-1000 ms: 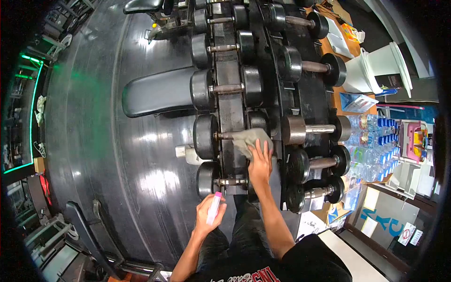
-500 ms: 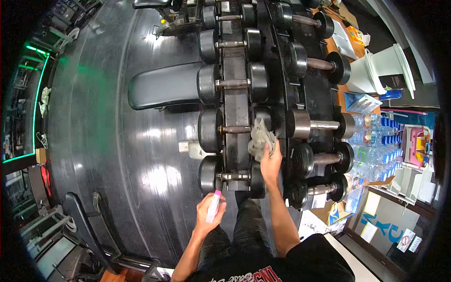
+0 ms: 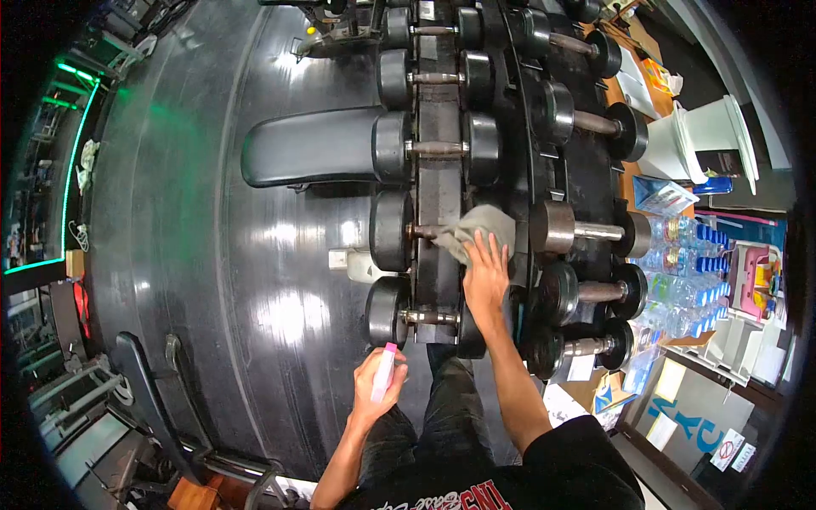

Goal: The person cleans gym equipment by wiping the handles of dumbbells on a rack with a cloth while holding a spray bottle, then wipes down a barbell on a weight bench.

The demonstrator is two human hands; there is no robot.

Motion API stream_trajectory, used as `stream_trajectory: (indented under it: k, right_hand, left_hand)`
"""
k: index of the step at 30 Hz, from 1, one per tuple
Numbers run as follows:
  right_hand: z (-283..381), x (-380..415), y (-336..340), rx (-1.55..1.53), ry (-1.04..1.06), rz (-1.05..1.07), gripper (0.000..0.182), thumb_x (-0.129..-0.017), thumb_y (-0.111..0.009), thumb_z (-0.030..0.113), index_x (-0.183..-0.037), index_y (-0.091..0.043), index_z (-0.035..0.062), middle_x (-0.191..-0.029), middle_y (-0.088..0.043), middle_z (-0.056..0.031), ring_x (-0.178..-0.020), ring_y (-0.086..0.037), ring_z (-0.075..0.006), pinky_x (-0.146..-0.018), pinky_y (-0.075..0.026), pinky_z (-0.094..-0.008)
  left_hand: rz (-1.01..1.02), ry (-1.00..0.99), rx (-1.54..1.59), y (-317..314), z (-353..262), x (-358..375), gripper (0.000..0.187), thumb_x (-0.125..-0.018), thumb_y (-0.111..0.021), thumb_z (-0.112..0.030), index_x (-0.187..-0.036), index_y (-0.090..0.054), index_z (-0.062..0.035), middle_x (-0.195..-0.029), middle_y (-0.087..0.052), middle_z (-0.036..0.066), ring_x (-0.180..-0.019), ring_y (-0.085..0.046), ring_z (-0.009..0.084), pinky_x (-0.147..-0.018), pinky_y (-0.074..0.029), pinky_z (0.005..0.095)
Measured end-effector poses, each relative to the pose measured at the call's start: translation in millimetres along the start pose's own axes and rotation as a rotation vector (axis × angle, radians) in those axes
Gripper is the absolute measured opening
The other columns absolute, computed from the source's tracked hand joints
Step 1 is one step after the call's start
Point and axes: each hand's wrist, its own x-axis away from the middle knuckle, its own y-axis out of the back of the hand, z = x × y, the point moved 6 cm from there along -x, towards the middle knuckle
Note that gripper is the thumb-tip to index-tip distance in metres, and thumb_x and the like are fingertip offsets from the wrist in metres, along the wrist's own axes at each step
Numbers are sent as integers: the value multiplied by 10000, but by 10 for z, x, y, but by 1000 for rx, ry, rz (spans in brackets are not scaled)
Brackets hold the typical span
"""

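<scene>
A grey cloth (image 3: 489, 225) is spread over the right head of a black dumbbell (image 3: 391, 229) on the near rack row. My right hand (image 3: 487, 272) presses on the cloth, its fingers stretched out over it. In my left hand (image 3: 378, 381) is a small white bottle with a pink top (image 3: 384, 371), held upright with the fingers wrapped round it. That hand is just below the nearest dumbbell (image 3: 388, 312) of the same row. The cloth hides the dumbbell's right head and part of its handle.
More dumbbells (image 3: 438, 148) line the rack, with a second row (image 3: 597, 230) to the right. A padded bench (image 3: 310, 149) juts out left. Water bottles (image 3: 676, 276) and white bins (image 3: 671, 144) stand at the far right. A machine frame (image 3: 153, 399) is at lower left.
My right hand has shifted slightly up and left and flattened onto the cloth, which was bunched and is now spread over the dumbbell head. The view has shifted a little.
</scene>
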Motion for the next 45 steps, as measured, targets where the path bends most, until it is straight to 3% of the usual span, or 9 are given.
stream_trajectory:
  k: [6,13,19,27,30,32,34,40,45]
  right_hand:
    - [72,503,-73,-272,-254,170,502,-767,-619,7,-1252,-545,114,-1140,-642,-175,-973,-631,-385,-782,-519,-469]
    - [106,-326,-96,-714,-178,-205,493,-771,-524,-84,-1252,-527,25,-1278,-559,-202,-1174,-548,-363,-975,-443,-399]
    - [320,-552,-1149,-92,98,157,389,-792,-594,42,-1177,-622,85,-1351,-543,-67,-1361,-369,-258,-1184,-164,-464]
    - [419,6,-906,-301,102,-52,347,-775,-586,-36,-1101,-648,66,-1275,-589,-122,-1309,-433,-309,-1140,-271,-478]
    - [380,209,-1051,-410,-161,69,246,-850,-583,65,-1090,-635,74,-1216,-602,-188,-1185,-535,-360,-1020,-415,-480]
    - [62,580,-1613,-630,-828,480,227,-946,-538,240,-1086,-615,78,-1124,-638,-187,-1039,-614,-373,-846,-495,-520]
    - [-23,889,-2007,-1607,-1348,325,360,-992,-475,388,-1198,-547,102,-1086,-632,-75,-997,-623,-276,-785,-502,-510]
    - [-21,305,-1693,-1504,-1280,-383,423,-973,-538,371,-1246,-524,48,-1222,-579,-107,-1077,-577,-261,-935,-453,-432]
    - [264,173,-1666,-1157,-1023,-138,433,-955,-561,355,-1125,-586,-42,-1111,-648,-189,-996,-601,-283,-880,-441,-380]
  left_hand:
    - [-31,-11,-12,71,-67,-53,160,-810,-651,34,-959,-597,12,-882,-643,84,-685,-599,108,-626,-491,259]
    - [-75,-10,31,78,0,-21,145,-831,-643,25,-966,-591,13,-896,-645,96,-654,-603,104,-591,-498,248]
    - [-85,0,17,36,10,46,169,-827,-624,69,-978,-577,9,-914,-641,97,-660,-605,98,-578,-506,246]
    - [-112,0,-5,61,46,41,157,-828,-623,58,-971,-582,9,-924,-646,100,-672,-607,106,-595,-506,252]
    - [-139,52,49,65,54,14,157,-821,-631,51,-966,-585,9,-916,-647,96,-688,-605,104,-615,-505,255]
    - [-153,80,72,65,17,-32,163,-803,-652,50,-949,-603,-2,-891,-648,96,-680,-605,123,-618,-495,264]
    - [-159,101,98,81,23,-36,170,-784,-672,49,-933,-620,-14,-866,-648,97,-672,-605,143,-621,-486,272]
    - [-103,10,-32,64,60,-9,171,-823,-628,49,-981,-575,10,-913,-650,101,-701,-608,117,-629,-509,264]
    - [-141,77,43,44,47,37,155,-791,-675,32,-931,-627,-15,-878,-652,97,-687,-610,143,-635,-493,281]
